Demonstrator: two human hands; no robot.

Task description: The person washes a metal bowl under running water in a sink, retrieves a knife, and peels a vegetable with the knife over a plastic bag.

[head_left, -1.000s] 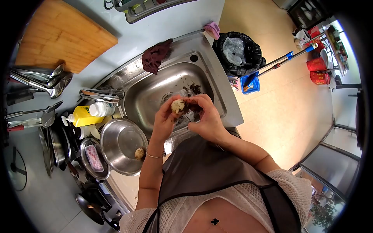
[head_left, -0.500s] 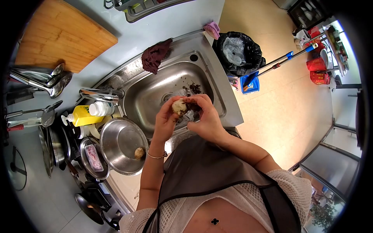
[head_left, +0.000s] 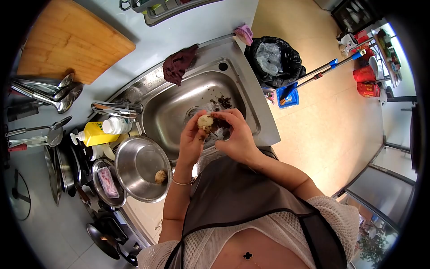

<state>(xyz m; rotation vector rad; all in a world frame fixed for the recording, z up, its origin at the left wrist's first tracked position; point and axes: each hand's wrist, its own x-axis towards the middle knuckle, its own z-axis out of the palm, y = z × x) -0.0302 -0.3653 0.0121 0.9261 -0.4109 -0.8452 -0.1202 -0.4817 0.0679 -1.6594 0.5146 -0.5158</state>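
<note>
Over the sink (head_left: pixel 177 101), my left hand (head_left: pixel 191 140) grips a pale, rounded egg (head_left: pixel 205 121) with patches of dark, muddy coating. My right hand (head_left: pixel 239 136) is closed at the egg's right side, its fingers and thumb against the dark crust. Part of the egg is hidden by the fingers. Beneath the hands lies a crumpled clear plastic bag (head_left: pixel 218 133), partly covered. Dark crumbs (head_left: pixel 224 102) are scattered on the sink floor beyond. A second, brownish egg (head_left: pixel 160 176) rests in the steel bowl (head_left: pixel 136 166) to the left.
A faucet (head_left: pixel 115 109), yellow pump bottle (head_left: pixel 96 133) and white bottle (head_left: pixel 114 126) stand left of the sink. A maroon cloth (head_left: pixel 179 65) hangs over its back rim. On the right is a black-lined trash bin (head_left: pixel 291 60). A packaged tray (head_left: pixel 108 182) sits in another bowl.
The egg has turned slightly in my fingers and shows more of its pale surface. Both hands stay in nearly the same place over the sink.
</note>
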